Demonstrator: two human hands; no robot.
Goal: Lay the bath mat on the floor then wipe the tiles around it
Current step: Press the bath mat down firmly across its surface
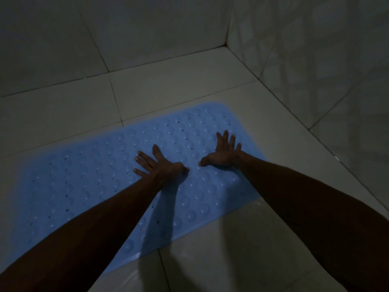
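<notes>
A light blue rubber bath mat [90,178] with rows of round bumps and small holes lies flat on the pale floor tiles [63,114], running from the lower left toward the far right corner. My left hand [160,163] presses on the middle of the mat with fingers spread flat. My right hand [224,151] presses on the mat's right part, fingers straight and fanned out. Both forearms reach in from the bottom of the view and hide part of the mat. No cloth is in view.
Tiled walls [147,32] meet in a corner at the upper right, close behind the mat's far end. Bare floor tiles [242,249] show in front of the mat and along its far side. The room is dim.
</notes>
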